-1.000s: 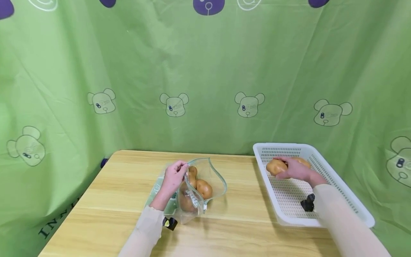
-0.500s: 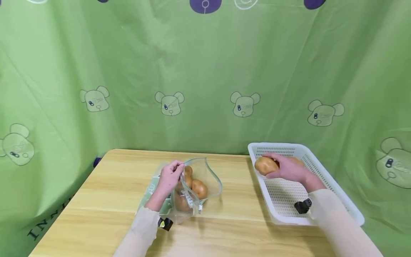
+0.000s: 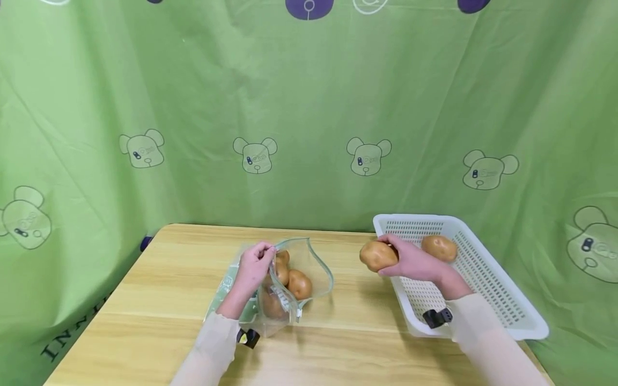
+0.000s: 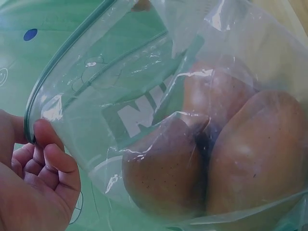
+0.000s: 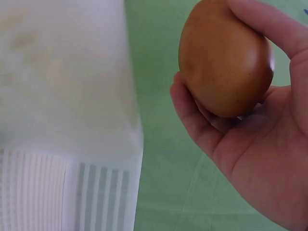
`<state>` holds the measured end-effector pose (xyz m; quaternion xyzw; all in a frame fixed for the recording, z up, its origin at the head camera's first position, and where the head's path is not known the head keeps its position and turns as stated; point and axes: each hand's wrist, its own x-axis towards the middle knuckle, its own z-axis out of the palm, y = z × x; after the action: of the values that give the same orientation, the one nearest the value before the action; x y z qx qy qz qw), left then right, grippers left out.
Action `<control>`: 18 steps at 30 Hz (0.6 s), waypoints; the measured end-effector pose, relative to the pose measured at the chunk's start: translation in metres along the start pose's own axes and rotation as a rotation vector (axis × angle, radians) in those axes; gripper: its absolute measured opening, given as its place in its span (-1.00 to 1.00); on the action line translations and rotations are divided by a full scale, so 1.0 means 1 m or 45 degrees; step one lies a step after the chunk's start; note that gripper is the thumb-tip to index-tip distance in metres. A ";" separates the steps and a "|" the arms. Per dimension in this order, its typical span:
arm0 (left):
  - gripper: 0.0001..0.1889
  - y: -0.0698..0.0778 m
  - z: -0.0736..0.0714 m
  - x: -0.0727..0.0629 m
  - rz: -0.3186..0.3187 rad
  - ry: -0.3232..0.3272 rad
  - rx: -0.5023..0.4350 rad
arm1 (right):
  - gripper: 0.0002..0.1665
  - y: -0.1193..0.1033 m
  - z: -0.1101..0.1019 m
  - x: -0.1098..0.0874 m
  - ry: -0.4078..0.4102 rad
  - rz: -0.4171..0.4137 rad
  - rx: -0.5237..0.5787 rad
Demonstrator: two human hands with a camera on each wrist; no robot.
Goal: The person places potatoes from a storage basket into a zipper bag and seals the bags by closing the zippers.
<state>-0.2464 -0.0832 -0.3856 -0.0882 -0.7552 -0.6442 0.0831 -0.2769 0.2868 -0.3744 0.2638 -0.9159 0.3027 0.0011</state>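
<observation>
Gripped by the right hand (image 3: 414,261), the potato (image 3: 378,255) hangs just outside the basket (image 3: 404,304), long axis roughly sideways, to the right of and apart from the open clear bag (image 3: 319,273), whose edge the nearer left hand (image 3: 255,267) pinches.

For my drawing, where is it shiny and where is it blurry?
Left wrist view: white glare streaks on the zip bag; right wrist view: a pale highlight on the held potato, and a blurry white basket; head view: the zip bag glints too.
</observation>
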 end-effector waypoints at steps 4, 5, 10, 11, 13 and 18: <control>-0.86 0.002 0.000 -0.001 0.010 0.014 0.008 | -0.18 -0.013 0.009 0.006 -0.014 -0.031 0.069; -0.86 0.003 0.001 -0.002 0.010 0.018 0.009 | -0.19 -0.016 0.010 0.007 -0.024 -0.039 0.095; -0.88 0.001 0.003 0.000 0.005 0.034 0.039 | -0.19 -0.030 0.017 0.012 -0.086 -0.085 0.143; -0.88 -0.004 0.004 0.002 0.002 0.038 0.043 | -0.19 -0.033 0.019 0.013 -0.097 -0.089 0.142; -0.87 -0.013 0.005 0.006 -0.005 0.042 0.042 | -0.19 -0.038 0.022 0.015 -0.117 -0.102 0.139; -0.84 -0.033 0.006 0.013 -0.018 0.042 0.035 | -0.20 -0.048 0.031 0.021 -0.147 -0.124 0.180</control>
<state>-0.2674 -0.0817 -0.4147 -0.0712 -0.7631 -0.6357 0.0920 -0.2666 0.2271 -0.3694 0.3245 -0.8769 0.3503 -0.0557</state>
